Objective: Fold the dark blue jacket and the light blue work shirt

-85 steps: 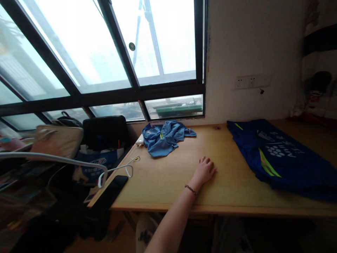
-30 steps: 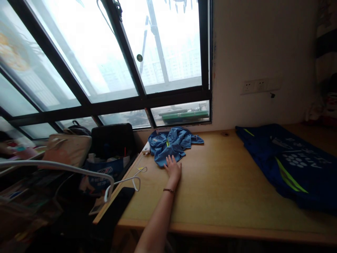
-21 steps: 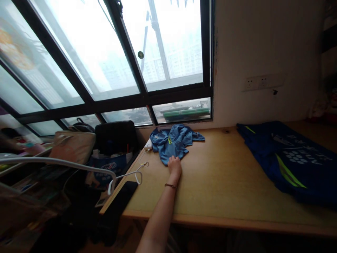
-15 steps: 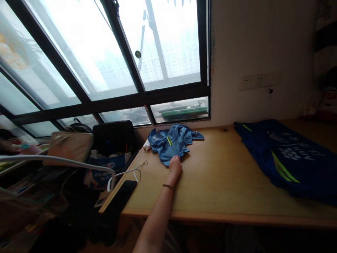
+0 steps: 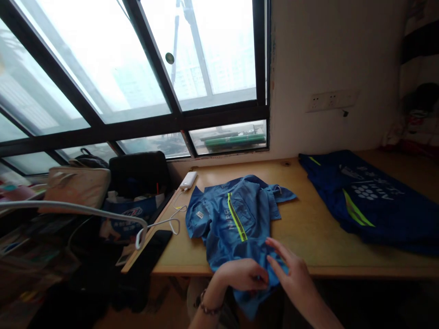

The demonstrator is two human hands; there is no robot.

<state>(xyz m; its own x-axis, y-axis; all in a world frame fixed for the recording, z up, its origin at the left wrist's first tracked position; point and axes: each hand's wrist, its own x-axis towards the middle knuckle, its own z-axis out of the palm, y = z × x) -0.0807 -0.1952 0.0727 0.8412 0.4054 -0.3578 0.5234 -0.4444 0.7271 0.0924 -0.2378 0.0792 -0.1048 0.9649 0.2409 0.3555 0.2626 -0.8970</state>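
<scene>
A crumpled light-blue jacket (image 5: 219, 219) with a yellow-green reflective stripe lies on the wooden table (image 5: 185, 260), its near end hanging over the front edge. My left hand (image 5: 243, 275), wearing a bracelet, is closed on the jacket's near part, with its fingertips partly hidden. Beside it, my right hand (image 5: 290, 267) touches the fabric with fingers stretched and apart. To the right, a dark blue garment (image 5: 329, 201) with white print and yellow-green stripes is spread on the same table.
A white power bank (image 5: 188, 179) with a white cable lies at the table's left edge, a black phone (image 5: 161, 240) nearer me. Bags and a black chair (image 5: 140, 171) crowd the left side. A window and a wall with sockets (image 5: 331, 99) stand behind.
The light-blue jacket has been pulled toward me and spread out more, uncovering the power bank. My left hand has drawn back with it. My right hand has come into view on the fabric.
</scene>
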